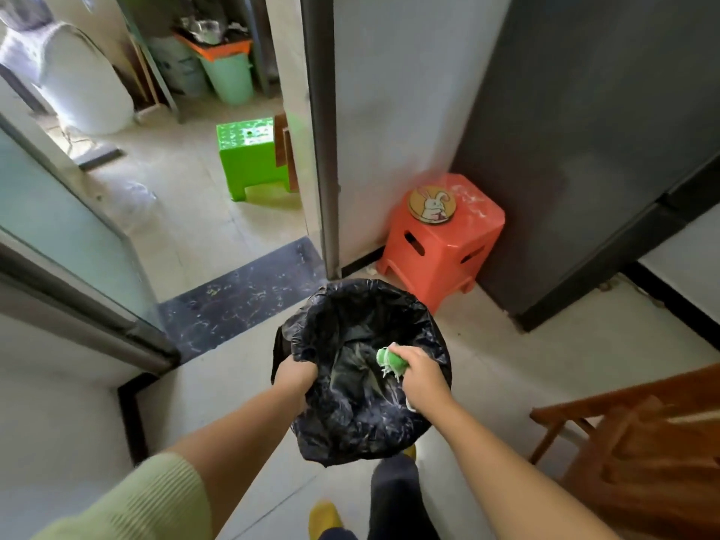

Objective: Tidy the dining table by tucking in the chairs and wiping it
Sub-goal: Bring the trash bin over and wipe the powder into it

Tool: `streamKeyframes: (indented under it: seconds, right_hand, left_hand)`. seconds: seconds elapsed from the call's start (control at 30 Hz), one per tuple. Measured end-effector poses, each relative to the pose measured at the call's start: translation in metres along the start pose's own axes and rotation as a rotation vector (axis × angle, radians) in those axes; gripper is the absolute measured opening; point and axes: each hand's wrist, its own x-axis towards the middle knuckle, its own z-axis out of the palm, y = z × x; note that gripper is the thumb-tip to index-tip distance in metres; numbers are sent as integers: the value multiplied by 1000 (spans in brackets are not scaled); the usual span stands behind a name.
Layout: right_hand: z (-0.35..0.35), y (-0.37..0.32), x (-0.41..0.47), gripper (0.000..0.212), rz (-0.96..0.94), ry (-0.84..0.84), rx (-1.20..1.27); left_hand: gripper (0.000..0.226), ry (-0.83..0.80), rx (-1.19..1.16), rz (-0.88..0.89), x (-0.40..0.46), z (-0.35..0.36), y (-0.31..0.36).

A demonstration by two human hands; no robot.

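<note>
A bin lined with a black plastic bag stands on the floor straight below me. My left hand grips the bag's left rim. My right hand is over the bin's right side, closed around a green cloth with white frayed threads hanging over the opening. A brown wooden chair shows at the lower right edge, only partly in view. The dining table is out of view.
An orange plastic stool with a round rabbit mat stands in the corner beyond the bin, beside a dark cabinet. A doorway at left leads to a room with a green stool and a green bucket.
</note>
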Motion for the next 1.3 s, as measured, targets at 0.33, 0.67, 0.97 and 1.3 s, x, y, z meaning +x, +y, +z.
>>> streamKeyframes:
  seconds: [0.33,0.67,0.97,1.3]
  right_hand:
    - [-52,3,179,58,-28,-93,-34]
    - [-62,53,392,60,-21,-183,-133]
    - [27,183,531,60,-76,-129,-103]
    - [61,250,562,64,-85,-64,-78]
  left_hand:
    - [24,30,-118,-68,93,67,115]
    - [20,128,-158,-221,252,160,175]
    - [26,149,-153,-285,468,234,97]
    - [22,79,-61,-260,556,253,64]
